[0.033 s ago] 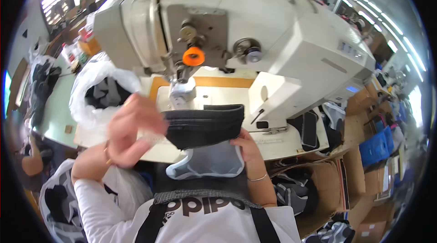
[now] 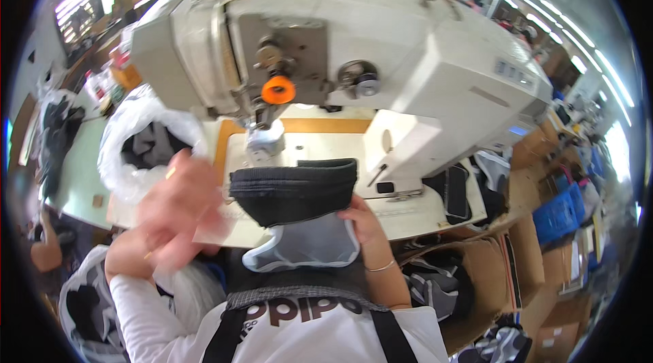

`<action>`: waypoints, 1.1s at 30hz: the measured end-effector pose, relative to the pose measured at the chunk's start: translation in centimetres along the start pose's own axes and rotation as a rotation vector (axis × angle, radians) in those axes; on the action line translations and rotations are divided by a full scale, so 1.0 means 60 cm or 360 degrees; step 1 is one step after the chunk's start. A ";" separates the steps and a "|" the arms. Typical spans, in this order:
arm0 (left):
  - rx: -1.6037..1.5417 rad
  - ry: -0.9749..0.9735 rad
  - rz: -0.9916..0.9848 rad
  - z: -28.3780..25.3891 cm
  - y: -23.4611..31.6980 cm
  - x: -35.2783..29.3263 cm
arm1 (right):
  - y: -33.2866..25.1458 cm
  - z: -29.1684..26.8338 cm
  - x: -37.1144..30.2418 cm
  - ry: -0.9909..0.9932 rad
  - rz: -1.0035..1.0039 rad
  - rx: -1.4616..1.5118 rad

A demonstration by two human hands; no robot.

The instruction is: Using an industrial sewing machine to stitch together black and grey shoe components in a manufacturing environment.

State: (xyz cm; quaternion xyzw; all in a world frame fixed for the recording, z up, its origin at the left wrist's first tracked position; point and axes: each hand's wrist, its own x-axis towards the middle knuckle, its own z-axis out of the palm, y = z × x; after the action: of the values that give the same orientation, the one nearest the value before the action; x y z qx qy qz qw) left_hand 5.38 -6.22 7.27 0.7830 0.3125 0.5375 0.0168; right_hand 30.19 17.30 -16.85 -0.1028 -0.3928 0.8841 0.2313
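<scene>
From my distant seat, I see the left hand (image 2: 180, 210) lower and farther left than in the earlier frame, and it seems just beside the black-and-grey cloth piece (image 2: 299, 196), not touching. For the work, this means only the right hand (image 2: 364, 220) grips it, thumb and fingers clamped on its right edge. The cloth stays before the sewing machine (image 2: 408, 36). The left fingers are blurred; I cannot tell if they are together.
</scene>
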 end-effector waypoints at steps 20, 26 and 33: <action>-0.1449 -0.0322 0.0473 0.052 0.100 0.125 | 0.024 -0.034 -0.012 -0.0177 -0.0101 0.0402; -0.1413 -0.0257 0.0097 0.018 0.052 0.088 | 0.013 -0.029 -0.021 -0.0146 -0.0322 0.0320; -0.1391 -0.0307 -0.0374 0.025 0.084 0.102 | 0.019 -0.027 -0.012 -0.0137 -0.0205 0.0413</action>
State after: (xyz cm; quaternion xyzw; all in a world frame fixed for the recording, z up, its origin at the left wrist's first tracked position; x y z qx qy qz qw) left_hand 10.45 -6.69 13.57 0.7083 0.1404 0.5379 0.4351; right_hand 31.04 17.33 -18.77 -0.0086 -0.2907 0.9143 0.2819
